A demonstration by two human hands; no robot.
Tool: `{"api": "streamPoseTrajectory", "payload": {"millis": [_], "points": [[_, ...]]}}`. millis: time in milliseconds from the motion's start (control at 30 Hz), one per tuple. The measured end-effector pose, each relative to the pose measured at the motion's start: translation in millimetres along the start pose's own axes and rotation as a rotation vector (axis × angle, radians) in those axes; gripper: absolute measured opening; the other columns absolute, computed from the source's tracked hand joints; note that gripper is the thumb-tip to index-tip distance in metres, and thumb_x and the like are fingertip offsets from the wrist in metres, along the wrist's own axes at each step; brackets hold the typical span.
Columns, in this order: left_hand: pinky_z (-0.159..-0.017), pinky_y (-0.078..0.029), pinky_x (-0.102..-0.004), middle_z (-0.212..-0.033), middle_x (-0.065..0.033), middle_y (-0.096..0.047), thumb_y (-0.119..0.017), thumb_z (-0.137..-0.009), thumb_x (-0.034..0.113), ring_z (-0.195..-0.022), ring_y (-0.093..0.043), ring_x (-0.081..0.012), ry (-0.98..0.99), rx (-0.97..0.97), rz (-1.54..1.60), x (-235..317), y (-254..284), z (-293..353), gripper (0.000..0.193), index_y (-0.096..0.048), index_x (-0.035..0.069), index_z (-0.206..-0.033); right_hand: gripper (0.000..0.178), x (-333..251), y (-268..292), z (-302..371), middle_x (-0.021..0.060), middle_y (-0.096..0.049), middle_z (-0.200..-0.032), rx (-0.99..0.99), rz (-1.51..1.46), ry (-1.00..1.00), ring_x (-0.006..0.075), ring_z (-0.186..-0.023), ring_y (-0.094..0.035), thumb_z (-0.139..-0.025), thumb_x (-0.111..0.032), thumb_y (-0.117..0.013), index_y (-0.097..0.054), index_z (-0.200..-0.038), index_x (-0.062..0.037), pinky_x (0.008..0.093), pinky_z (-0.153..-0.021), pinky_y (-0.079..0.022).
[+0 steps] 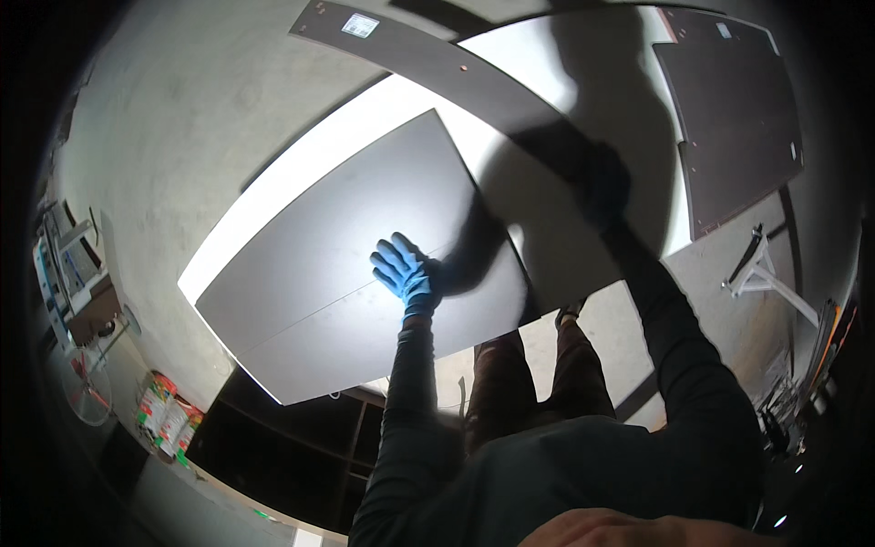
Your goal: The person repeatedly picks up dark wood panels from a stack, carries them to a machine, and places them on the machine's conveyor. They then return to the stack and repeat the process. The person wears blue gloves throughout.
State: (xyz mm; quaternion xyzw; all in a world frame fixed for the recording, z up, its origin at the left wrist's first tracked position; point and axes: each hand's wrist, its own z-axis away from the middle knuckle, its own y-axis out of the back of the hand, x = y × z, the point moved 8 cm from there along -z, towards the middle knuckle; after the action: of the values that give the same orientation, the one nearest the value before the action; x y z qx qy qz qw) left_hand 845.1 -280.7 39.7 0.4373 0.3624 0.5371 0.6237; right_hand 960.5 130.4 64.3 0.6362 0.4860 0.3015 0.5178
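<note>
My left hand, in a blue glove, lies on a large grey panel with its fingers spread. A thin seam runs across that panel near the hand. My right hand is in deep shadow at the near end of a long, narrow dark board, apparently gripping it; its fingers are hard to make out. The board reaches away to the upper left, with a white label near its far end. Beneath the panel and board is a wide white surface, partly covered by my shadow.
A dark, notched panel lies at the right. Beyond it stands a white metal frame. At the lower left are a dark shelf-like unit and colourful packages. Equipment stands at the far left on the concrete floor.
</note>
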Motion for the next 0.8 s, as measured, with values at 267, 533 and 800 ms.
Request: {"api": "streamPoseTrajectory", "payload": {"millis": [267, 533, 800], "points": [[-0.098, -0.033, -0.0504, -0.122, -0.0171, -0.043, -0.065, -0.080, 0.022, -0.117, -0.041, -0.0378, -0.069, 0.126, -0.019, 18.7, 25.7, 3.0, 0.059, -0.043, 0.003, -0.131, 0.067, -76.6, 63.9, 143.9, 0.0219, -0.060, -0.126, -0.091, -0.153, -0.358, 0.0441, -0.112, -0.058, -0.084, -0.041, -0.073, -0.058, -0.136, -0.0023, 0.0547, -0.096, -0.049], [-0.120, -0.017, -0.0666, -0.167, -0.0252, -0.024, -0.070, -0.087, 0.049, -0.153, -0.020, -0.0519, -0.516, 0.259, 0.088, 191.7, 38.3, 2.5, 0.094, -0.028, 0.013, -0.163, 0.032, -83.4, 84.8, 154.3, 0.0185, -0.061, -0.103, -0.379, -0.444, -0.304, 0.0406, -0.099, -0.059, -0.073, -0.024, -0.076, -0.066, -0.098, -0.0064, 0.0530, -0.084, -0.047], [-0.124, -0.013, -0.0634, -0.165, -0.0275, -0.027, -0.048, -0.095, 0.071, -0.153, -0.021, -0.0495, -0.355, 0.382, 0.017, 294.2, 22.7, -43.1, 0.094, -0.030, 0.007, -0.162, 0.067, 186.1, 52.6, -77.4, 0.0229, -0.053, -0.144, 0.251, 0.010, -0.004, 0.0416, -0.129, -0.054, -0.093, -0.040, -0.072, -0.053, -0.145, -0.0026, 0.0563, -0.109, -0.040]]}}
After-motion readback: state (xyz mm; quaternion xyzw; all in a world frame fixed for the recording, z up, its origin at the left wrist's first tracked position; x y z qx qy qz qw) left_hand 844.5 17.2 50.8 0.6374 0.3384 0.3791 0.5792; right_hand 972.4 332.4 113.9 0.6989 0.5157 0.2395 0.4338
